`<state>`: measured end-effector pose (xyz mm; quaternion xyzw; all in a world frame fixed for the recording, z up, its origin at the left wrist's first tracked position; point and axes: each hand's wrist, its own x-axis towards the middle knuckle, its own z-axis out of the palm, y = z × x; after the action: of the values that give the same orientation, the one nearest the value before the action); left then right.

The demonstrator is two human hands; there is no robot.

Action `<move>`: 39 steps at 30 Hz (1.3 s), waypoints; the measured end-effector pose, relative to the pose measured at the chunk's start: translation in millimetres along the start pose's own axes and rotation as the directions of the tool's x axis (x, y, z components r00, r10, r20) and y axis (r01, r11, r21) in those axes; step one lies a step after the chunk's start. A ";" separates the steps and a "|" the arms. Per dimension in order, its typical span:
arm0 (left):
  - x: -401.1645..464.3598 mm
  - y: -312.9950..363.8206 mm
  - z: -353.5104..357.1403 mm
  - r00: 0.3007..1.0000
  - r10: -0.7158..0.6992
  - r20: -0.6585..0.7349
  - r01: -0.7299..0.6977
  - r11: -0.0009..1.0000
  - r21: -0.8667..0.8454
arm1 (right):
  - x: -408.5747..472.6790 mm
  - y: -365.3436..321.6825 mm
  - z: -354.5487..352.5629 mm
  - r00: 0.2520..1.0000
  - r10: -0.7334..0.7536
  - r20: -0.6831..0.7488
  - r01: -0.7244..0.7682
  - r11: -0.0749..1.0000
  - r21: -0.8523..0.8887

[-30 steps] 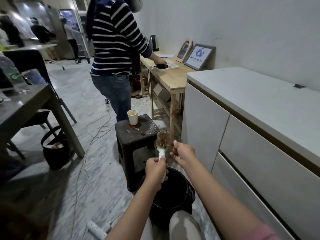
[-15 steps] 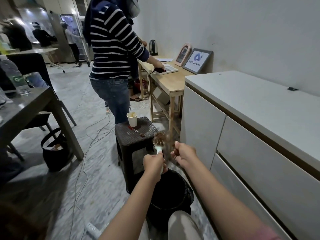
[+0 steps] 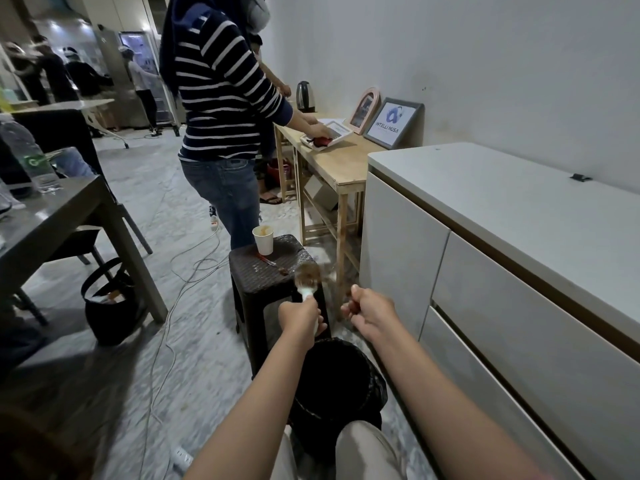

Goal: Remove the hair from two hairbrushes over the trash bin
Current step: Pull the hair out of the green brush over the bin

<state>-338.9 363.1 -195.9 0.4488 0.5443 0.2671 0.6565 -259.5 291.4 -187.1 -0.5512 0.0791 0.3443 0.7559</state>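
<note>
One hairbrush [image 3: 307, 277] is in view, held upright by its white handle in the left hand [image 3: 302, 317], which is closed around that handle. Its round head is packed with brownish hair and is blurred. The brush sits above and just beyond the far rim of the black trash bin [image 3: 337, 382], which stands on the floor between the person's knees and a dark woven stool [image 3: 268, 271].

Just right of the brush, the right hand [image 3: 370, 315] is curled closed, thumb up, with something reddish-brown pinched in its fingers; a blurred wisp of hair [image 3: 330, 273] stretches between the brush head and that hand. Whether the pinched thing is only hair I cannot tell.

On the stool, beyond the brush, stand a paper cup [image 3: 264, 240] and a thin red-handled tool [image 3: 273, 264] lying flat near it.

To the right runs a white cabinet [image 3: 485, 258] with a pale top. Farther along the wall is a wooden counter [image 3: 332, 161] carrying a white tray [image 3: 327, 136], a kettle [image 3: 305, 96] and two framed pictures [image 3: 394, 123]. A person in a striped top [image 3: 221, 98] and jeans stands at that counter with hands on the tray.

To the left is a grey table [image 3: 52, 220] with a water bottle [image 3: 29, 157] on it, and a black bag [image 3: 109, 303] rests on the floor by its leg. White cables [image 3: 180, 271] trail across the marbled floor, and a power strip [image 3: 181, 457] lies near the person's left arm.
</note>
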 end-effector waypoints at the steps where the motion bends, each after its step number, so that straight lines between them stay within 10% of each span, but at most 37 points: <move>1: 6.1 0.1 -4.4 0.999 -0.015 -0.040 0.014 0.999 -0.029 | -3.7 -3.4 -2.8 1.000 -0.008 0.005 0.008 1.000 0.014; 21: 47.5 11.2 -65.0 0.963 -0.003 -0.271 -0.001 1.000 -0.015 | 43.0 -40.3 -31.5 0.919 -0.218 -0.329 0.215 0.975 -0.045; 39: 4.3 8.4 -31.6 0.975 0.133 0.180 -0.184 0.933 0.310 | 62.6 -17.6 3.1 0.976 -0.217 0.009 0.163 0.703 -0.692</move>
<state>-366.7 379.9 -190.7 0.6128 0.4897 0.1901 0.5904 -202.6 318.5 -203.4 -0.8097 -0.0840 0.2488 0.5249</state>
